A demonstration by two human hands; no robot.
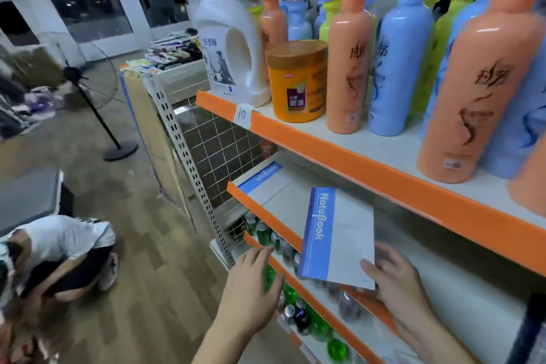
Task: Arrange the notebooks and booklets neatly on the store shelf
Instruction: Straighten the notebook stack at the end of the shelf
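My right hand (393, 278) grips the near corner of a white notebook with a blue spine strip marked "NoteBook" (339, 233), held tilted over the front edge of the middle shelf (266, 210). Another notebook of the same kind (263, 180) lies flat at the far left end of that shelf. My left hand (251, 287) hovers with relaxed fingers just left of the held notebook, in front of the lower shelf, holding nothing.
The top shelf (339, 151) carries orange and blue bottles, an orange jar (297, 81) and a white detergent jug (227, 44). Green bottles and cans (289, 298) fill the lower shelf. A person crouches on the floor at left (59, 254); a standing fan (91, 80) is behind.
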